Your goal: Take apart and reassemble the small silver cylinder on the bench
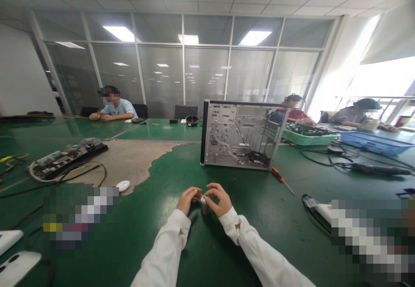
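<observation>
Metal cylinder [204, 208] was stood toward the near edge of the tabletop [275, 218], its top grasped by the right hand [221, 201]. Whether it was gripped by the left hand's [188, 200] curled fingers could not be told.

You wear long white sleeves, the left sleeve [162, 252] and the right sleeve [266, 252] both loose and softly creased, with cuffs [179, 223] reaching your wrists. A small gap opens in the cloth near each cuff. Your left hand [188, 199] and right hand [221, 200] are bare.
</observation>
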Action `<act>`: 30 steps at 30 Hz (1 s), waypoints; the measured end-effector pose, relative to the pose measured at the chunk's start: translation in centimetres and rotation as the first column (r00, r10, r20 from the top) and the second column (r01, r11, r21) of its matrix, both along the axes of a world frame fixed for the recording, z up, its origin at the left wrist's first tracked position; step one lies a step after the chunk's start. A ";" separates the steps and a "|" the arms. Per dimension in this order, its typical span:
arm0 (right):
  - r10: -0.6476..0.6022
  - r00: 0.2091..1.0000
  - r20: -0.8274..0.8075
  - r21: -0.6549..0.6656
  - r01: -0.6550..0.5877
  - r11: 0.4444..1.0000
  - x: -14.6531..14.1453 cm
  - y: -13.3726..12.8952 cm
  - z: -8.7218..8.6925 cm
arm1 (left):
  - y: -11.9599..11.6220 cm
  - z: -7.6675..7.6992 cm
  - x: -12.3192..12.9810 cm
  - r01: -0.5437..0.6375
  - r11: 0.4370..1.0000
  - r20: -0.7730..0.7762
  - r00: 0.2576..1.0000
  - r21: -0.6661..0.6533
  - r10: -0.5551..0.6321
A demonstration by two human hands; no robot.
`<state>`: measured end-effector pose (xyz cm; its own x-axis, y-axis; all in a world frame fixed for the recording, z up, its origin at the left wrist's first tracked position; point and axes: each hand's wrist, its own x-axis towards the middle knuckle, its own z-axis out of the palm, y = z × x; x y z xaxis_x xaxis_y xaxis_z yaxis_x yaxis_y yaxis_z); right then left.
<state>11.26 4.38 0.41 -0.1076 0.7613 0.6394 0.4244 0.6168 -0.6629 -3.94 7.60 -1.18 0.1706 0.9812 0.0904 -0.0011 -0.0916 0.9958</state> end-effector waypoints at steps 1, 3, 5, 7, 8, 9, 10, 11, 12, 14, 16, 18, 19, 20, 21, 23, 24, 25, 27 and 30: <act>0.006 1.000 0.003 0.008 -0.006 1.000 0.1 0.0 0.2 | 0.0 0.1 0.0 -0.002 1.000 0.001 1.000 -0.002 0.002; 0.003 1.000 0.001 0.029 -0.003 1.000 0.5 0.1 0.8 | -0.1 0.2 0.1 -0.004 1.000 0.004 1.000 -0.005 0.004; -0.019 1.000 -0.002 0.043 0.019 0.999 1.2 0.2 1.2 | -0.2 0.3 0.1 -0.006 1.000 0.005 1.000 -0.006 0.006; -0.049 0.999 0.023 0.048 0.047 0.998 2.3 0.2 0.9 | -0.2 0.4 0.1 -0.005 1.000 0.003 1.000 -0.005 0.005; -0.064 0.996 0.054 0.052 0.061 0.997 2.9 0.2 0.5 | -0.2 0.4 0.2 -0.006 1.000 0.001 1.000 -0.003 0.006; -0.079 0.992 0.097 0.060 0.074 0.995 3.5 0.1 -0.1 | -0.2 0.3 0.2 -0.008 1.000 0.000 1.000 -0.003 0.008; -0.092 0.984 0.150 0.070 0.082 0.994 4.1 0.1 -0.8 | -0.2 0.3 0.2 -0.012 1.000 -0.002 1.000 -0.003 0.012; -0.099 0.972 0.211 0.079 0.084 0.993 4.7 0.0 -1.5 | -0.1 0.2 0.2 -0.016 1.000 -0.004 1.000 -0.003 0.016; -0.103 0.957 0.273 0.083 0.083 0.993 5.2 0.0 -2.3 | -0.1 0.2 0.2 -0.020 1.000 -0.004 1.000 -0.005 0.019; -0.108 0.919 0.378 0.074 0.086 0.994 6.0 -0.2 -3.4 | 0.0 0.2 0.2 -0.020 1.000 -0.001 1.000 -0.011 0.020; -0.125 0.889 0.441 0.053 0.113 0.992 6.4 -0.2 -4.0 | 0.0 0.1 0.2 -0.018 1.000 0.007 1.000 -0.015 0.019; -0.155 0.870 0.468 0.034 0.158 0.987 6.5 -0.2 -4.1 | 0.0 0.2 0.2 -0.018 1.000 0.012 1.000 -0.017 0.018; -0.167 0.863 0.477 0.025 0.177 0.984 6.5 -0.2 -4.1 | 0.0 0.2 0.2 -0.017 1.000 0.012 1.000 -0.017 0.018; -0.175 0.858 0.482 0.015 0.192 0.981 6.5 -0.1 -4.1 | 0.0 0.2 0.2 -0.018 1.000 0.011 1.000 -0.018 0.018; -0.180 0.857 0.482 0.004 0.203 0.979 6.5 0.0 -4.1 | 0.0 0.2 0.2 -0.019 1.000 0.010 1.000 -0.018 0.019; -0.187 0.866 0.464 -0.023 0.222 0.975 6.8 0.5 -4.2 | 0.0 0.2 0.2 -0.019 1.000 0.007 1.000 -0.017 0.019; -0.193 0.874 0.445 -0.038 0.234 0.971 7.1 0.8 -4.4 | 0.0 0.2 0.2 -0.018 1.000 0.003 1.000 -0.016 0.018; -0.199 0.884 0.423 -0.056 0.244 0.968 7.4 1.1 -4.5 | 0.0 0.2 0.2 -0.018 1.000 -0.001 1.000 -0.016 0.018; -0.198 0.899 0.391 -0.091 0.252 0.963 8.1 1.9 -4.8 | -0.1 0.2 0.2 -0.020 1.000 -0.010 1.000 -0.016 0.020; -0.162 0.906 0.391 -0.120 0.225 0.967 9.0 2.6 -5.1 | -0.3 0.4 0.2 -0.028 1.000 -0.018 0.999 -0.015 0.028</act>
<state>20.29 7.00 -4.66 -0.1554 0.8792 0.4504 0.7609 0.3973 -0.5130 -3.70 7.33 -0.78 0.1447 0.9868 0.0730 0.0187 -0.0764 0.9969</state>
